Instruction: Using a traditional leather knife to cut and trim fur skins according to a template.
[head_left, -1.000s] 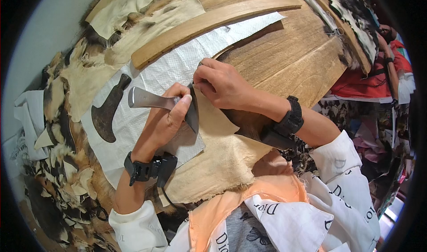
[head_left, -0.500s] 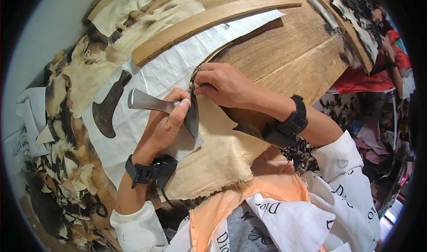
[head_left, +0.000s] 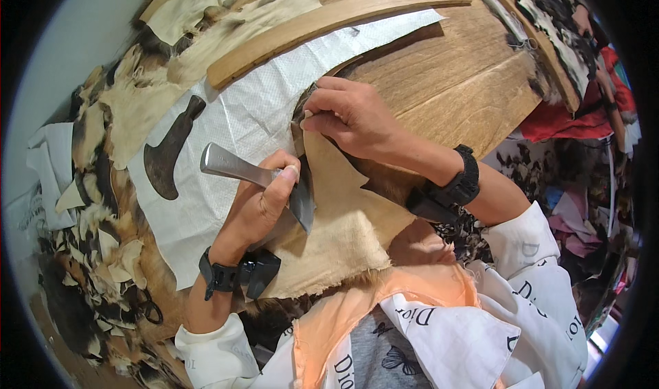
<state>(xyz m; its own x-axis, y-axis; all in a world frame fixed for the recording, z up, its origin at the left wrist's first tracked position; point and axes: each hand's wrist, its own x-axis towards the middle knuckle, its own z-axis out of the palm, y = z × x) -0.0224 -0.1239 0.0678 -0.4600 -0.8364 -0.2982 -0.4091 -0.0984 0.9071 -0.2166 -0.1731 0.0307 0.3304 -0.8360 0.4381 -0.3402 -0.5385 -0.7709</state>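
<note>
My left hand (head_left: 271, 186) is closed on a steel knife (head_left: 240, 170) with a flat shiny handle, its broad grey blade angled down over a cream hide piece (head_left: 347, 227). Just above and right of it, my right hand (head_left: 343, 118) has its fingers pinched on the hide's narrow upper edge, where dark fur shows. A dark crescent-bladed tool (head_left: 167, 162) lies on a white woven sheet (head_left: 185, 231) to the left. The hide lies partly over that sheet and the wooden board (head_left: 446, 80).
A long wooden strip (head_left: 336, 18) crosses the back. Hides (head_left: 130, 135) and fur scraps (head_left: 110, 265) pile along the left. Another wooden strip (head_left: 542, 49) and a white cord bundle (head_left: 508, 21) lie at the back right, beside a co-worker's arm (head_left: 611, 114) and red cloth (head_left: 549, 121).
My right hand has risen slightly with the hide's edge in its fingers. The blade in my left hand has swung a little lower and rightward.
</note>
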